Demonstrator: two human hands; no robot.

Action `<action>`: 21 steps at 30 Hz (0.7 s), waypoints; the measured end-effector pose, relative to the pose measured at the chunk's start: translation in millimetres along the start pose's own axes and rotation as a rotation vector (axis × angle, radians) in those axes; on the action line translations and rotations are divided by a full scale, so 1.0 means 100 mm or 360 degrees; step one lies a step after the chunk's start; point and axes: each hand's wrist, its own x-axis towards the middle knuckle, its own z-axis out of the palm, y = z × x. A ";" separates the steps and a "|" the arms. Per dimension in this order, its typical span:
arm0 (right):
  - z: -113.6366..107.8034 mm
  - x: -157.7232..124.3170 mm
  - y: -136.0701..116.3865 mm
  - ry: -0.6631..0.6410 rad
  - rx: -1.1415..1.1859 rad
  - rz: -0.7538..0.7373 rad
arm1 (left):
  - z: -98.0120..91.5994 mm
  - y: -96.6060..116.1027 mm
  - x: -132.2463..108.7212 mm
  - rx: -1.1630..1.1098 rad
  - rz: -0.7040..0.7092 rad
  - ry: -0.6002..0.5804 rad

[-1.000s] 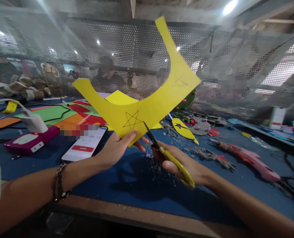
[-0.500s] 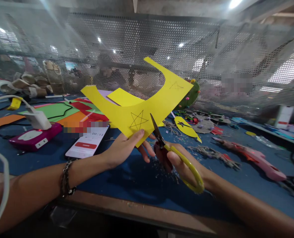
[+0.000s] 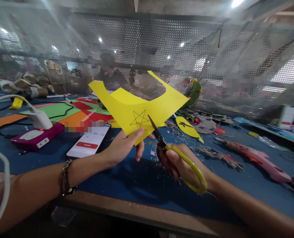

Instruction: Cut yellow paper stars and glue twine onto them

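Between thumb and fingers, my left hand pinches the lower corner of a yellow paper sheet, held up above the table. A wide curve is cut out of the sheet's upper side, and a star is drawn in dark line just above my thumb. My right hand is closed around the yellow-handled scissors. Their dark blades point up and left, the tip overlapping the sheet beside the star. Whether the second blade lies behind the paper cannot be made out.
A phone and a purple power adapter lie left on the blue table. Coloured paper sheets spread behind them. At right are a pink glue gun, a yellow paper cutout and twine. A mesh screen stands behind.
The sheet's upper right arm has tipped down, and its left arm has shifted right and up. My right hand has moved slightly right and down with the scissors.
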 end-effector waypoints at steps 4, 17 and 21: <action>0.01 -0.01 0.02 0.0009 -0.0042 0.0028 | 0.00 0.00 -0.01 -0.0030 -0.0018 -0.0016; 0.09 -0.04 -0.01 0.0155 -0.0008 0.0177 | 0.01 -0.02 0.00 -0.0164 -0.0081 -0.0184; 0.11 -0.04 -0.02 0.0181 -0.0022 0.0173 | 0.02 -0.02 0.00 -0.0196 -0.0094 -0.0212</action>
